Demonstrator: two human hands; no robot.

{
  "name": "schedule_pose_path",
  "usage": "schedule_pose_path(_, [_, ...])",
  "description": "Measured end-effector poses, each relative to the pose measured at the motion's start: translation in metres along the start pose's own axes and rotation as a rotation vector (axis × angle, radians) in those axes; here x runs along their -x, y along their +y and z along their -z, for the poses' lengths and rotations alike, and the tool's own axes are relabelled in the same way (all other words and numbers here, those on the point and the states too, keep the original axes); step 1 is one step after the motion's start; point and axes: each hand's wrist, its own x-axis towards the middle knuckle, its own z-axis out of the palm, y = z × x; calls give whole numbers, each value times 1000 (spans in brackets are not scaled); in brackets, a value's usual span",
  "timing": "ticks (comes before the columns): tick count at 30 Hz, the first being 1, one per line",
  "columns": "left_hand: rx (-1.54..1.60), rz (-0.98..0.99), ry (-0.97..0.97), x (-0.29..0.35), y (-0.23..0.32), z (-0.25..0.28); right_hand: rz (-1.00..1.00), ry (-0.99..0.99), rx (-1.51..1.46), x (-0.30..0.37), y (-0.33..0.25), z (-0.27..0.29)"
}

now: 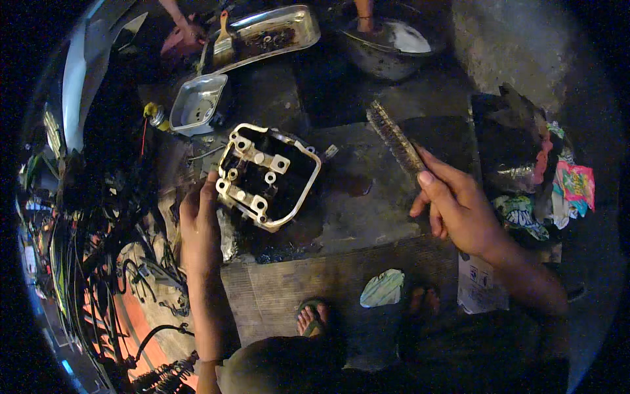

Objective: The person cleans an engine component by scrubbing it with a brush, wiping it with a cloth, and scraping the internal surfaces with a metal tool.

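Holding the pale metal casting [270,178] by its left edge, our left hand [200,213] is partly curled, its hold half hidden from us. The casting lies between our hands, nearer the left. Our right hand [459,200], well apart to the right, pinches the lower end of a brush [396,139] whose length slants up and leftward. We cannot make out the casting's dark hollow, nor whether it touches the ground [367,220]. Beyond, another person's hand [365,23] dips, cut off, into a basin [384,65].
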Motion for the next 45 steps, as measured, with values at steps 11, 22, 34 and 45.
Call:
schedule_pose_path(11, [-412,-525,-27,7,32,-4,-18,-43,-30,0,1,-17])
schedule_pose_path(22, [-365,-541,68,47,-16,2,169,152,120,4,25,-23])
schedule_pose_path(34, [-678,-246,-80,65,19,48,-95,-26,-24,5,16,-30])
schedule_pose_path(45, [-775,-383,-499,3,29,72,198,-10,-67,15,48,-39])
